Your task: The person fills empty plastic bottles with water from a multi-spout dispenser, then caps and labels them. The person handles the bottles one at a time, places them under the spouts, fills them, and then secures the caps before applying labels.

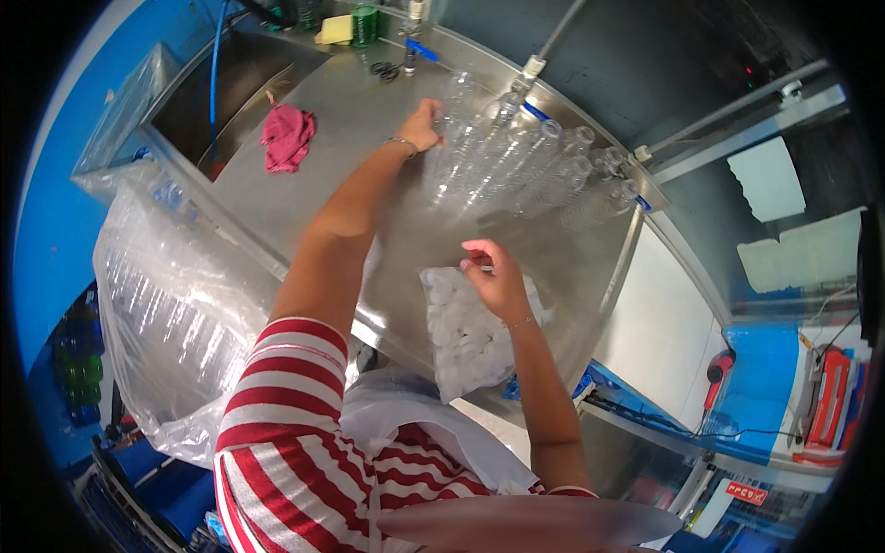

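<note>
My left hand (420, 127) reaches to the far side of a steel worktop (332, 173), against the leftmost of several clear plastic bottles (515, 162). Its fingertips are at the bottle's side, and whether they grip it is unclear. The bottles stand uncapped in a close group along the back edge. My right hand (496, 280) hovers over a clear plastic bag of white caps (460, 332) at the front of the worktop. Thumb and fingers are loosely curled with a gap between them, and nothing shows in them. The hand hides part of the bag.
A pink cloth (289, 138) lies beside the sink (207, 104) at left. Taps with blue handles (422, 50), black scissors (385, 70), a yellow sponge (335, 30) and a green container (364, 26) line the back. A large plastic bag of bottles (173, 304) stands at left.
</note>
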Available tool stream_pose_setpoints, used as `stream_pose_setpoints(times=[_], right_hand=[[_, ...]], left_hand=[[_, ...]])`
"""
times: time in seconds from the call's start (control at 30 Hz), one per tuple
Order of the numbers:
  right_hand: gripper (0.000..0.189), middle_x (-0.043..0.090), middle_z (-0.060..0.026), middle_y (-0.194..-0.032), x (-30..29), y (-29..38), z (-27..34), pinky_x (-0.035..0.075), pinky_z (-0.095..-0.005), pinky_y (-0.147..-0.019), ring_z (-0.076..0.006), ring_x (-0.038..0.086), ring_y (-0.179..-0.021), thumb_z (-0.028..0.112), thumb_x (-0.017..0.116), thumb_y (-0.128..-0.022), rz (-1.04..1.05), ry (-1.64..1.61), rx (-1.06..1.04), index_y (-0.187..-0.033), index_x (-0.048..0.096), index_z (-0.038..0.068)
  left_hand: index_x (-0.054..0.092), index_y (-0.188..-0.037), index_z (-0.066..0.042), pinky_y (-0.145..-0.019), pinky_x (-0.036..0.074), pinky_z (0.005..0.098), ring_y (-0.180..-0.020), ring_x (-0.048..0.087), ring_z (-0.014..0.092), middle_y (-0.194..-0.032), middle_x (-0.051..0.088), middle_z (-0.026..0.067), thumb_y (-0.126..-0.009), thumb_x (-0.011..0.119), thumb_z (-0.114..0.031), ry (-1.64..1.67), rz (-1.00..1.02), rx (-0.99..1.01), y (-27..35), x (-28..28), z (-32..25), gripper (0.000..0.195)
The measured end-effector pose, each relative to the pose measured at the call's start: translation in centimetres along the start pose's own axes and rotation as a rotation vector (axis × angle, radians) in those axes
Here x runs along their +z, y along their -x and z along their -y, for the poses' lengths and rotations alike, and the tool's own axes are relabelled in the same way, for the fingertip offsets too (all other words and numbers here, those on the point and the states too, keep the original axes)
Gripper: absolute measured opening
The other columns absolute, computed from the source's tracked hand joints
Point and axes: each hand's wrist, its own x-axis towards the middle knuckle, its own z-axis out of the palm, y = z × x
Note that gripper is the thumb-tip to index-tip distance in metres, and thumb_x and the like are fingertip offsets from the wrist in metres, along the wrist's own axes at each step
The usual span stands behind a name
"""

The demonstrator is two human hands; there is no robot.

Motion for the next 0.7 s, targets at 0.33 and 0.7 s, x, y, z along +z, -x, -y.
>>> stream_pose_setpoints(times=[0.33, 0.7], right_hand=[[0.023, 0.059, -0.0051, -0.102, 6.0, 1.2, 12.0, 0.050, -0.0275, -0.076, -0.0139, 0.059, -0.091, 0.002, 0.062, -0.086, 0.193, -0.126, -0.287, -0.109, 0.062, 0.003], [0.031, 0.065, -0.0146, -0.101, 28.0, 3.1, 20.5, 0.050, -0.0367, -0.084, -0.0319, 0.063, -0.096, 0.010, 0.071, -0.080, 1.094, 0.259, -0.708, -0.110, 0.064, 0.005]], left_hand=[[0.072, -0.092, -0.010, -0.060, 0.051, 0.0384, -0.073, 0.066, 0.023, -0.082, 0.069, 0.0118, -0.077, 0.063, -0.023, -0.622, 0.421, 0.003, 5.1, -20.9, -8.5, 0.023], [0.071, -0.076, -0.005, -0.070, 0.051, 0.0366, -0.072, 0.066, 0.026, -0.076, 0.070, 0.0118, -0.078, 0.061, -0.016, -0.676, 0.162, -0.216, 42.5, -42.4, -6.8, 0.015]])
